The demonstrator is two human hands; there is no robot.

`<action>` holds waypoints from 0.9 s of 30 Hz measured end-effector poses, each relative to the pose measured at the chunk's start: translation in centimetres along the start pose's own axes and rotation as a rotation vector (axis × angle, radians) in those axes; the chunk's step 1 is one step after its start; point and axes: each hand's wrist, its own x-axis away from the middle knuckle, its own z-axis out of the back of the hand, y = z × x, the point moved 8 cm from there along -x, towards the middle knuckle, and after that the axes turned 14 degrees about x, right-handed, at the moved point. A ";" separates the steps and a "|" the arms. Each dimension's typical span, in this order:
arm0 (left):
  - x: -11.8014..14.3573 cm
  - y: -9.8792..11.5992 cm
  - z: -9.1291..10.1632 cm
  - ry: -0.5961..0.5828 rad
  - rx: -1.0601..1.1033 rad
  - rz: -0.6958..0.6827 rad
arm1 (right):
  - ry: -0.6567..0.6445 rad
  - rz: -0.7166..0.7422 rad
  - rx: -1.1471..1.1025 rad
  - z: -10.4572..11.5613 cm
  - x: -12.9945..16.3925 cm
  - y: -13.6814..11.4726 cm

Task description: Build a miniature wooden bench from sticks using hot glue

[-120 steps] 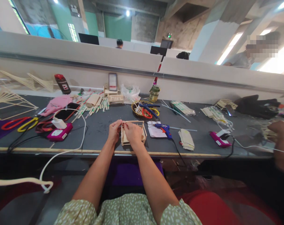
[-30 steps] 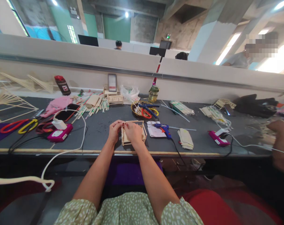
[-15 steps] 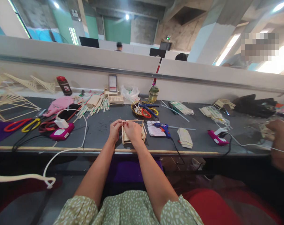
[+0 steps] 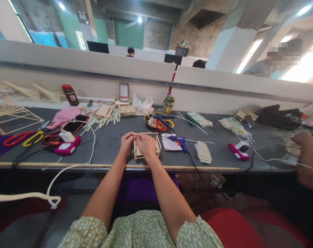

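On the desk in front of me stands a small frame model of thin wooden sticks (image 4: 157, 146), its right side showing beyond my hand. My left hand (image 4: 127, 142) is closed in a pinch at the model's far left corner. Over the model's left part is my right hand (image 4: 145, 143), also closed, its fingertips meeting those of my left hand. What lies between the fingertips is too small and too covered to make out. A blue glue gun (image 4: 181, 142) rests on a sheet of paper (image 4: 169, 145) to the right of the model.
Behind the model is a basket (image 4: 148, 124) holding pliers and scissors. A folded cloth (image 4: 203, 152) lies to the right. Purple power strips (image 4: 67, 146) with cables sit left and right. Bundled sticks (image 4: 107, 113) and a phone (image 4: 124, 92) are farther back. A co-worker's hand (image 4: 306, 144) is at right.
My hands stay closed at the same corner of the model, with hardly any movement. The whole view has shifted very slightly.
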 end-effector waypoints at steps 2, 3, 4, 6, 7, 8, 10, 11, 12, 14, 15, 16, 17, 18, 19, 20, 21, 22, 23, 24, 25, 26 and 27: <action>0.0 0.0 -0.1 -0.010 -0.009 0.001 | -0.003 0.000 -0.006 0.0 0.1 0.0; 0.1 0.1 -0.2 -0.018 -0.014 0.004 | -0.005 0.001 -0.010 0.1 0.1 0.1; 0.1 0.1 -0.4 -0.028 -0.019 0.008 | -0.008 0.002 -0.013 0.2 0.2 0.2; 0.2 0.0 -0.7 -0.053 -0.031 0.023 | -0.016 -0.005 -0.013 0.3 0.4 0.4; 0.3 -0.1 -0.9 -0.066 -0.037 0.031 | -0.019 -0.013 -0.011 0.4 0.5 0.6; 0.3 -0.2 -1.1 -0.078 -0.043 0.039 | -0.021 -0.022 -0.009 0.5 0.6 0.8; 0.4 -0.4 -1.4 -0.097 -0.050 0.051 | -0.020 -0.034 -0.006 0.7 0.8 1.2; 0.4 -0.5 -1.5 -0.104 -0.052 0.056 | -0.018 -0.037 -0.005 0.8 0.9 1.3; 0.4 -0.5 -1.6 -0.109 -0.053 0.060 | -0.018 -0.039 -0.003 0.8 1.0 1.4; 0.4 -0.7 -1.7 -0.113 -0.055 0.065 | -0.019 -0.041 0.004 0.8 1.1 1.5; 0.4 -0.7 -1.7 -0.114 -0.056 0.067 | -0.017 -0.044 0.009 0.8 1.2 1.5; 0.4 -0.8 -1.8 -0.115 -0.056 0.068 | -0.012 -0.046 0.014 0.8 1.2 1.6; 0.4 -0.8 -1.8 -0.115 -0.057 0.069 | -0.006 -0.047 0.017 0.8 1.2 1.5; 0.4 -0.8 -1.8 -0.115 -0.059 0.069 | 0.000 -0.045 0.019 0.8 1.2 1.5; 0.4 -0.8 -1.8 -0.114 -0.060 0.067 | 0.005 -0.043 0.020 0.8 1.2 1.5; 0.5 -0.8 -1.7 -0.113 -0.063 0.065 | 0.004 -0.041 0.021 0.8 1.1 1.4; 0.5 -0.7 -1.7 -0.111 -0.065 0.061 | 0.001 -0.039 0.021 0.8 1.1 1.4; 0.5 -0.7 -1.7 -0.109 -0.068 0.059 | -0.003 -0.040 0.022 0.8 1.1 1.4; 0.5 -0.7 -1.7 -0.108 -0.071 0.057 | -0.005 -0.041 0.021 0.8 1.2 1.4; 0.5 -0.7 -1.7 -0.108 -0.073 0.057 | -0.006 -0.042 0.020 0.8 1.2 1.4; 0.5 -0.6 -1.7 -0.109 -0.075 0.057 | -0.006 -0.044 0.019 0.9 1.2 1.4; 0.5 -0.6 -1.7 -0.110 -0.076 0.057 | -0.006 -0.046 0.017 0.9 1.2 1.4; 0.5 -0.6 -1.7 -0.111 -0.077 0.058 | -0.005 -0.048 0.016 0.9 1.2 1.5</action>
